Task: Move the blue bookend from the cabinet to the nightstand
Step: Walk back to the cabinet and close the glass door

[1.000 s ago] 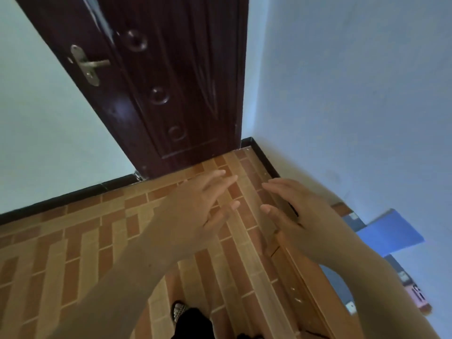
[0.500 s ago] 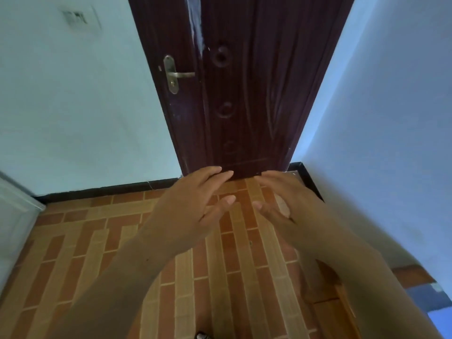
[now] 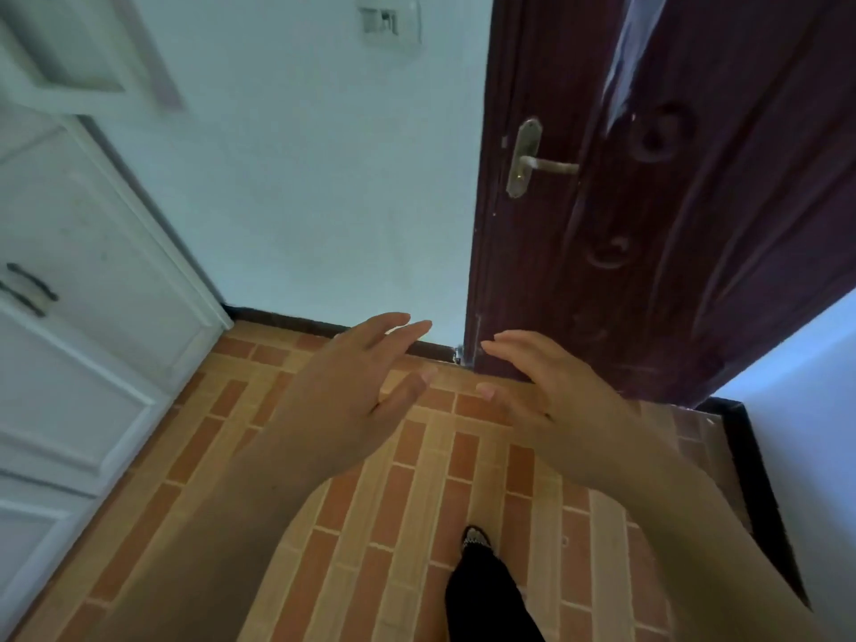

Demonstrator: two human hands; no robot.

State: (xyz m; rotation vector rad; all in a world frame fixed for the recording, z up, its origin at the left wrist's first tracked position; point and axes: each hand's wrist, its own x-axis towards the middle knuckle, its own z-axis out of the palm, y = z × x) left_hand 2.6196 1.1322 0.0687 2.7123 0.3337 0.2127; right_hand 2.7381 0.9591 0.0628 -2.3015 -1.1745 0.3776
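My left hand (image 3: 356, 391) and my right hand (image 3: 551, 391) are both held out in front of me over the brick-patterned floor, fingers spread, palms facing each other, with nothing in either. A white cabinet (image 3: 88, 317) with panelled doors and dark handles stands along the left edge. The blue bookend and the nightstand are out of view.
A dark red wooden door (image 3: 648, 215) with a brass lever handle (image 3: 532, 159) fills the upper right. A pale wall with a switch plate (image 3: 389, 20) lies between cabinet and door. My leg and shoe (image 3: 481, 576) show at the bottom on the floor (image 3: 417, 479).
The view has swung left: the door slid to the right, the white cabinet came into view, and the blue bookend and wooden furniture at the lower right dropped out of sight. Both hands stay open.
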